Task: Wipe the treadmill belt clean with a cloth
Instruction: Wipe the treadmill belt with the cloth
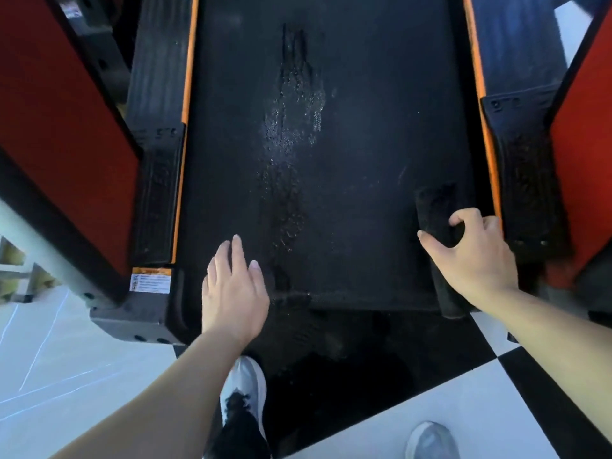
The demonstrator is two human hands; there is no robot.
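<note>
**Q:** Where is the cloth?

**A:** The dark cloth (433,210) lies on the right side of the treadmill belt (364,144), just beside the right orange edge strip (477,77). Its near end reaches the belt's rear edge.

**Q:** What is the condition of the right hand?

**A:** The right hand (477,256) grips the cloth. The thumb is on the cloth's left side, and the fingers curl over its top.

**Q:** And the left hand?

**A:** The left hand (231,289) is palm down at the belt's near left corner. Its fingers are straight and close together, and it holds nothing. Whether the palm contacts the belt cannot be told.

**Q:** What is the state of the belt surface?

**A:** It is black. A wet, glistening streak (291,120) runs lengthwise along the centre.

**Q:** What else is in view?

**A:** A black foot rail (155,160) flanks the belt on the left, with a warning label (150,279) at its near end. A white shoe (245,382) stands below the left hand. A grey shoe (432,440) stands on a white floor tile at lower right.
</note>
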